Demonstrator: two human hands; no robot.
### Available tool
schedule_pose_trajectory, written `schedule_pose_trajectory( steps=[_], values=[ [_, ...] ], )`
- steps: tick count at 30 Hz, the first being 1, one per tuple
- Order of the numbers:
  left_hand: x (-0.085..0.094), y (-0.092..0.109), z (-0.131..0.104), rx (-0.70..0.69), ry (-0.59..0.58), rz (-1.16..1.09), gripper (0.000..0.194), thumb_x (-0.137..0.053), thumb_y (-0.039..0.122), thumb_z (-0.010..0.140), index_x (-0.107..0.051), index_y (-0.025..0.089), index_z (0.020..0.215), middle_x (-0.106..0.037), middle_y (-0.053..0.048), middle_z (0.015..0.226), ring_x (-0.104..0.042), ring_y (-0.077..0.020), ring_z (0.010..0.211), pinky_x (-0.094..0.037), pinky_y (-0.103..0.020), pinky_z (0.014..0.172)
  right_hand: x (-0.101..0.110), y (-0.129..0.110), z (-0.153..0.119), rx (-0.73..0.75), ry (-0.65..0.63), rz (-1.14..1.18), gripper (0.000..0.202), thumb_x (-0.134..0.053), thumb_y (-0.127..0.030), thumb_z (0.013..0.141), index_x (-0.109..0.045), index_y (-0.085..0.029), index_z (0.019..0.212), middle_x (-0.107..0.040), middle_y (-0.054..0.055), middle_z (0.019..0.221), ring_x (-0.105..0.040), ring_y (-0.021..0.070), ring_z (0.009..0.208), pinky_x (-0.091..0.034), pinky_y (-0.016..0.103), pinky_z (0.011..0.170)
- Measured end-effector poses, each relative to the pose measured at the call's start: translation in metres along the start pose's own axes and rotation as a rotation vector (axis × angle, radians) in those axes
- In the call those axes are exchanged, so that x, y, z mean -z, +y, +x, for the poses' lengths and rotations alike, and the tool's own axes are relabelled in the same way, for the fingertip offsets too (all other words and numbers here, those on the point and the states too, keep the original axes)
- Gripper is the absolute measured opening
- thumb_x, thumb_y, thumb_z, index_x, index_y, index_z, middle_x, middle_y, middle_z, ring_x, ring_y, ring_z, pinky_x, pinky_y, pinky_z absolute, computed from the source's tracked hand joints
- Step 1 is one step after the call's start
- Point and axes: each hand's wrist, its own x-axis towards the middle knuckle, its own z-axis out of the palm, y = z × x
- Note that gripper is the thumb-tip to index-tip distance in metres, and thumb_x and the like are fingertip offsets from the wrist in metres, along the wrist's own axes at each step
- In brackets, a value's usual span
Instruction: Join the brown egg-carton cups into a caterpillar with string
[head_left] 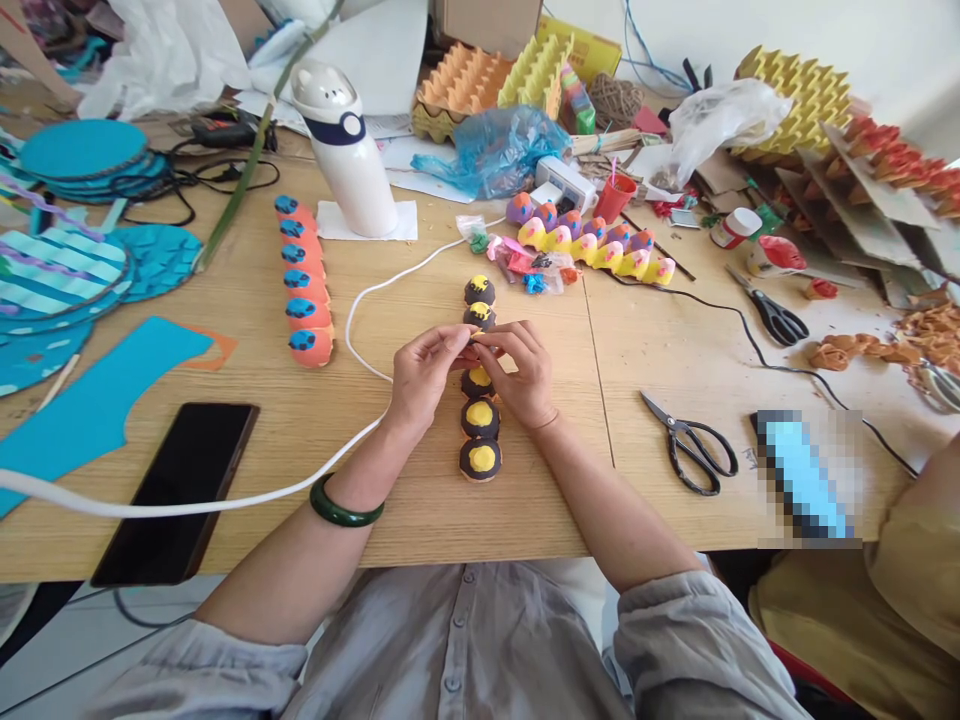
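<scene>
In front of me a row of black egg-carton cups (480,457) with yellow discs runs away from the table edge. The two farthest cups (479,290) also carry small black marks on their yellow. Over the middle of the row, my left hand (424,375) and my right hand (521,372) meet with thumbs and fingers pinched together. Between the fingertips is a tiny dark bit, too small to name. My hands partly cover the cups beneath them.
Left lie an orange cup row (304,285), a black phone (180,490) and a white cable (262,503). A white bottle (352,160) stands behind. Right are black-handled scissors (694,445), a pixelated object (806,475) and another person's arm (919,540). Purple and yellow cup rows (592,245) lie beyond.
</scene>
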Motion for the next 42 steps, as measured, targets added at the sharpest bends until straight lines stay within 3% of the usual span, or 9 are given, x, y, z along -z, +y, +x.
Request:
schedule_pose_trajectory(
  steps=[8, 14, 23, 28, 35, 38, 42],
  values=[
    [0.0014, -0.0047, 0.0024, -0.025, 0.030, 0.015, 0.034, -0.088, 0.049, 0.074, -0.082, 0.018, 0.086, -0.077, -0.003, 0.081, -0.069, -0.0144, 0.070, -0.059, -0.026, 0.071, 0.0010, -0.0014, -0.0012, -0.037, -0.023, 0.011, 0.016, -0.064, -0.034, 0.100, -0.071, -0.024, 0.109, -0.075, 0.008, 0.103, -0.065, 0.0200, 0.093, -0.061, 0.037, 0.080],
    [0.0017, -0.0021, 0.0017, -0.026, 0.005, 0.025, 0.036, -0.084, 0.051, 0.079, -0.082, 0.017, 0.090, -0.078, -0.005, 0.083, -0.070, -0.0145, 0.068, -0.060, -0.026, 0.069, 0.0000, -0.0011, 0.0005, 0.045, 0.028, 0.012, 0.010, -0.061, -0.026, 0.101, -0.070, -0.022, 0.097, -0.074, 0.006, 0.093, -0.064, 0.0182, 0.086, -0.059, 0.034, 0.075],
    [0.0028, -0.0035, 0.0009, -0.056, -0.005, 0.043, 0.031, -0.086, 0.045, 0.078, -0.084, 0.018, 0.094, -0.080, -0.006, 0.091, -0.074, -0.0179, 0.080, -0.062, -0.028, 0.076, -0.0004, -0.0003, -0.0026, -0.009, -0.020, 0.028, 0.012, -0.063, -0.029, 0.100, -0.069, -0.022, 0.109, -0.074, 0.007, 0.102, -0.066, 0.0190, 0.093, -0.061, 0.035, 0.079],
    [0.0022, -0.0032, 0.0013, -0.017, 0.004, 0.048, 0.034, -0.084, 0.050, 0.079, -0.084, 0.018, 0.091, -0.079, -0.006, 0.086, -0.072, -0.0173, 0.073, -0.061, -0.029, 0.073, -0.0014, 0.0007, -0.0021, 0.007, 0.004, 0.027, 0.007, -0.064, -0.026, 0.100, -0.069, -0.023, 0.097, -0.074, 0.006, 0.095, -0.065, 0.0173, 0.086, -0.060, 0.033, 0.075],
    [0.0065, -0.0058, 0.0023, -0.065, -0.018, 0.094, 0.031, -0.084, 0.045, 0.080, -0.084, 0.018, 0.095, -0.080, -0.006, 0.091, -0.073, -0.0165, 0.075, -0.061, -0.028, 0.078, -0.0023, 0.0007, -0.0018, -0.007, -0.005, 0.096, 0.008, -0.065, -0.026, 0.099, -0.070, -0.020, 0.097, -0.073, 0.007, 0.096, -0.063, 0.0169, 0.087, -0.058, 0.030, 0.070],
    [0.0086, -0.0055, 0.0044, -0.110, 0.020, 0.164, 0.030, -0.083, 0.044, 0.081, -0.083, 0.017, 0.096, -0.080, -0.006, 0.090, -0.073, -0.0163, 0.075, -0.060, -0.028, 0.079, -0.0018, -0.0031, -0.0007, -0.090, 0.002, 0.138, 0.011, -0.065, -0.027, 0.098, -0.069, -0.020, 0.091, -0.071, 0.005, 0.090, -0.062, 0.0152, 0.082, -0.057, 0.029, 0.069],
    [0.0092, -0.0032, 0.0093, -0.095, 0.142, 0.088, 0.034, -0.081, 0.044, 0.080, -0.080, 0.016, 0.099, -0.077, -0.006, 0.089, -0.072, -0.0169, 0.079, -0.060, -0.027, 0.070, -0.0025, -0.0052, 0.0013, -0.373, 0.035, 0.336, 0.021, -0.068, -0.040, 0.094, -0.071, -0.020, 0.090, -0.072, 0.003, 0.091, -0.065, 0.0135, 0.080, -0.057, 0.026, 0.067]
  ],
)
